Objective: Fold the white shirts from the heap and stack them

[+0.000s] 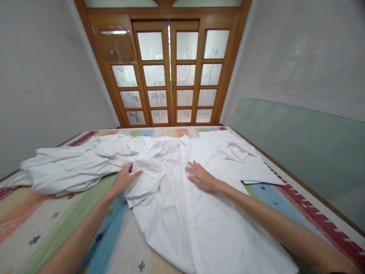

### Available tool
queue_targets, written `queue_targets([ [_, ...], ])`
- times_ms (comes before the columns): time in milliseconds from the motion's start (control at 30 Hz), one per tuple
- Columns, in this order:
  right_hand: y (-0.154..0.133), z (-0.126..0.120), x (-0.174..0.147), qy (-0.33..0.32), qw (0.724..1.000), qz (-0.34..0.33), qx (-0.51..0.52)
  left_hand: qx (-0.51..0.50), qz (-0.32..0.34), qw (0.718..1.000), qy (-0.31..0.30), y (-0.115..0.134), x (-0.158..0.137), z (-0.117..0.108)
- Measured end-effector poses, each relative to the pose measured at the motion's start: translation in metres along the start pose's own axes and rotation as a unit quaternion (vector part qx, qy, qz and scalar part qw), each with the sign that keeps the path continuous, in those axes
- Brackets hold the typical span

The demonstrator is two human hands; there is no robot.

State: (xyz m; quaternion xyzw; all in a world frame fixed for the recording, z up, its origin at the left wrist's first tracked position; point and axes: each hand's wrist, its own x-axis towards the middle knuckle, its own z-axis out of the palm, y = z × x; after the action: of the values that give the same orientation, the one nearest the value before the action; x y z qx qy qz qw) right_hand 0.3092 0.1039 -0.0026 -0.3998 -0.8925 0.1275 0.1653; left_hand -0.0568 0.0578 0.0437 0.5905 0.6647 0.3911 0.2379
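My left hand (125,178) is pinching a sleeve (148,170) of the white shirt (205,209) lying toward the right edge of the striped cloth (31,219), and my right hand (202,177) is resting spread on the shirtfront (212,232), so uneven tugging could be skewing the button strip (188,213).

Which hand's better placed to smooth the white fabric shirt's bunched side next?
Left, probably: the left hand touches the bunched side of the white fabric shirt; the right hand rests on the smoother panel across the button placket.
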Motion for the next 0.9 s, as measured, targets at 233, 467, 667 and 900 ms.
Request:
queue_targets([
  [233,-0.055,0.020,0.037,0.038,0.935,-0.032,0.352,-0.175,-0.026,0.981,-0.076,0.046,-0.004,0.003],
  [467,-0.098,0.044,0.064,0.082,0.854,0.148,0.493,-0.309,-0.021,0.937,-0.164,0.052,-0.010,0.010],
  [667,-0.090,0.044,0.088,0.057,0.834,0.243,0.492,-0.303,-0.163,0.939,-0.010,0.024,0.014,0.021],
  [900,-0.098,0.045,0.083,0.049,0.799,0.203,0.564,-0.101,-0.235,0.964,0.078,0.016,0.050,0.020],
])
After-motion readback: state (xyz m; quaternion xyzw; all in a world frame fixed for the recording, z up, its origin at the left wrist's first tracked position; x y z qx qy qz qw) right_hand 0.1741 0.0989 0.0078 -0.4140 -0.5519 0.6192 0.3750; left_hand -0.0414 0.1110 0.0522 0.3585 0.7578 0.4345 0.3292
